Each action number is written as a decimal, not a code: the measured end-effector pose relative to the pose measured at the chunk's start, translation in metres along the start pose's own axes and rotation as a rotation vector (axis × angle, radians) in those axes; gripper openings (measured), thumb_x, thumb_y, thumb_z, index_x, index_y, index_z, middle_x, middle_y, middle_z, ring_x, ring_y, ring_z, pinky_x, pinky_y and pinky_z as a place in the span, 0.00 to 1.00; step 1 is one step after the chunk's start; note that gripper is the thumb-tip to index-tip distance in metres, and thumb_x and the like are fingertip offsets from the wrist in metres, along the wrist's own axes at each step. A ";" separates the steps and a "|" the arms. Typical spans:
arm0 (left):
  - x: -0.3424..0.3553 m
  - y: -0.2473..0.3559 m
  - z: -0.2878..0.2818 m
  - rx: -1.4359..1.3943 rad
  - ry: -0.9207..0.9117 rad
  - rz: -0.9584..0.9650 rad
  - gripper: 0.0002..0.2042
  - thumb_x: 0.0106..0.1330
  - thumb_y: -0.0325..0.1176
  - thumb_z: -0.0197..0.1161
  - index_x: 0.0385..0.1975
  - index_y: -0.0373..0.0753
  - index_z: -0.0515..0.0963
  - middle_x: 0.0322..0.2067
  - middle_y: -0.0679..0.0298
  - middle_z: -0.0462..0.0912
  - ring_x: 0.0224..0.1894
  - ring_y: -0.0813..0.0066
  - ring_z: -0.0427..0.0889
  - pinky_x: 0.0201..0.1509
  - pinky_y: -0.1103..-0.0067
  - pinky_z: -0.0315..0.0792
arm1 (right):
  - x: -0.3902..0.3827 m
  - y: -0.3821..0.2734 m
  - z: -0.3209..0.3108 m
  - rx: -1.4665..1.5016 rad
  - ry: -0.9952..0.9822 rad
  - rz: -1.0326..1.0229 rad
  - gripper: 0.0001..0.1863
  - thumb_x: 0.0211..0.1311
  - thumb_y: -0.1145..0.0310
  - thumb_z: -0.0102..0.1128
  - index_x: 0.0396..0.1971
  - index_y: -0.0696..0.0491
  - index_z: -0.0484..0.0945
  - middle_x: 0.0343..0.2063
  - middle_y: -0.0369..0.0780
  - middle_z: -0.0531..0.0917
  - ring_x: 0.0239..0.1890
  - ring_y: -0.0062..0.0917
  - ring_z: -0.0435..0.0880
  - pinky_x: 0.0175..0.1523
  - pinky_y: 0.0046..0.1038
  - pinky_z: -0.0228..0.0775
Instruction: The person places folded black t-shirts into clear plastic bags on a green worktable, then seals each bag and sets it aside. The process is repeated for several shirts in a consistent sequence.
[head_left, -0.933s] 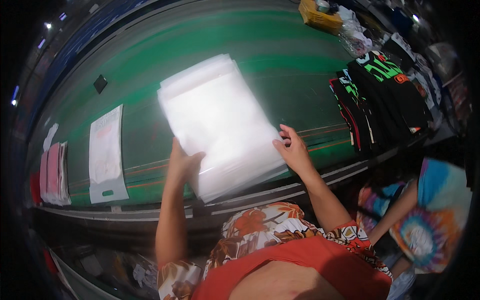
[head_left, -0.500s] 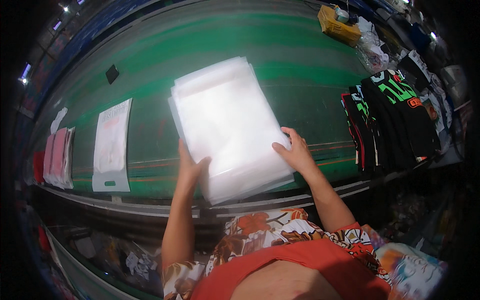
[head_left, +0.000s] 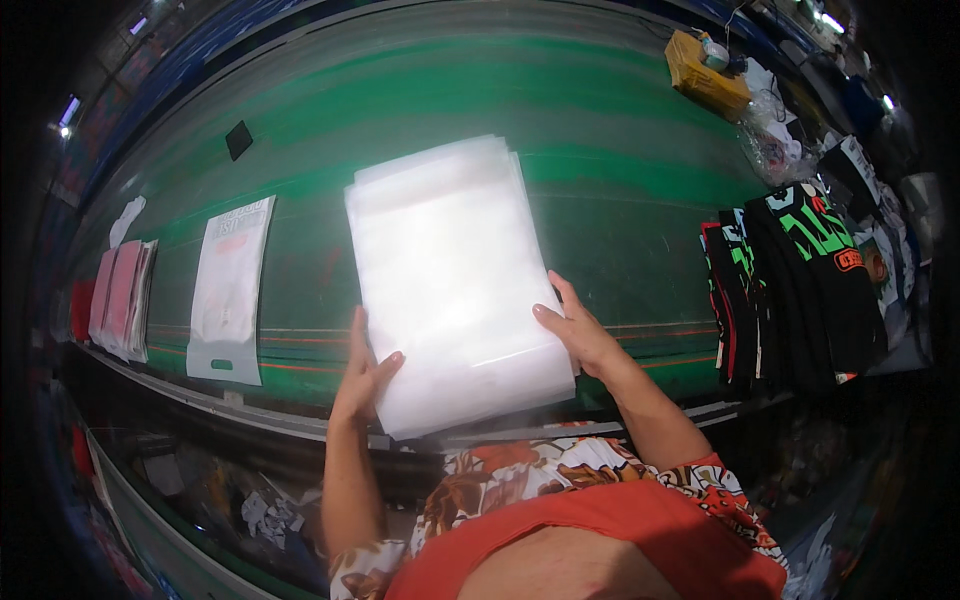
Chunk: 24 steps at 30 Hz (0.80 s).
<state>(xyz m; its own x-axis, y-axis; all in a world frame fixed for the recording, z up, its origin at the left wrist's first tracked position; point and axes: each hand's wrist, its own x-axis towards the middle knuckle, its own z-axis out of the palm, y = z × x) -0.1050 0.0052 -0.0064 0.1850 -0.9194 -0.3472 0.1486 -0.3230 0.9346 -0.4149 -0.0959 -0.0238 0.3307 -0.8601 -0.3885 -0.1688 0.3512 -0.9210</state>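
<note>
A stack of translucent white plastic bags (head_left: 455, 270) tilts a little at the near edge of the green table (head_left: 620, 130), its sheets slightly uneven at the top. My left hand (head_left: 362, 375) grips the stack's lower left edge, thumb on top and fingers along the side. On the opposite edge my right hand (head_left: 582, 335) holds it the same way, the thumb pressing the upper face. The fingers beneath the stack are hidden.
To the left lie a packed white bag with a handle hole (head_left: 228, 295) and folded pink garments (head_left: 118, 295). Folded black printed shirts (head_left: 815, 280) are piled on the right. Farther back are a small dark square (head_left: 238, 140) and a yellow taped box (head_left: 705, 80).
The stack has turned slightly more upright and its sheets line up better. Both hands have come a little nearer to me with it. The whole view has also shifted somewhat.
</note>
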 end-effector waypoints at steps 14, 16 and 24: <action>0.060 -0.019 0.155 0.087 -0.358 0.251 0.49 0.56 0.19 0.63 0.74 0.32 0.35 0.75 0.45 0.36 0.77 0.60 0.35 0.77 0.72 0.33 | -0.068 -0.016 -0.146 -0.085 0.207 -0.216 0.38 0.57 0.80 0.56 0.71 0.54 0.60 0.68 0.45 0.65 0.70 0.29 0.60 0.74 0.28 0.44; 0.066 -0.022 0.179 0.062 -0.416 0.233 0.49 0.57 0.19 0.63 0.74 0.32 0.35 0.75 0.45 0.36 0.77 0.60 0.35 0.77 0.72 0.34 | -0.076 -0.005 -0.165 -0.024 0.244 -0.195 0.38 0.58 0.81 0.56 0.71 0.54 0.59 0.68 0.46 0.65 0.70 0.29 0.61 0.73 0.28 0.46; 0.048 -0.044 0.193 0.314 -0.137 0.285 0.44 0.54 0.26 0.70 0.69 0.29 0.50 0.65 0.43 0.59 0.66 0.52 0.63 0.70 0.68 0.58 | -0.075 0.023 -0.184 -0.229 0.393 -0.009 0.40 0.55 0.73 0.67 0.69 0.54 0.61 0.65 0.50 0.69 0.64 0.33 0.71 0.68 0.32 0.60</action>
<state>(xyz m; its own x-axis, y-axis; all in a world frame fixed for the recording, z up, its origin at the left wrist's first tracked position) -0.2901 -0.0677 -0.0493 0.0419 -0.9960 -0.0787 -0.1957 -0.0854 0.9769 -0.6144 -0.0907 -0.0107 -0.0374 -0.9534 -0.2995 -0.3829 0.2905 -0.8769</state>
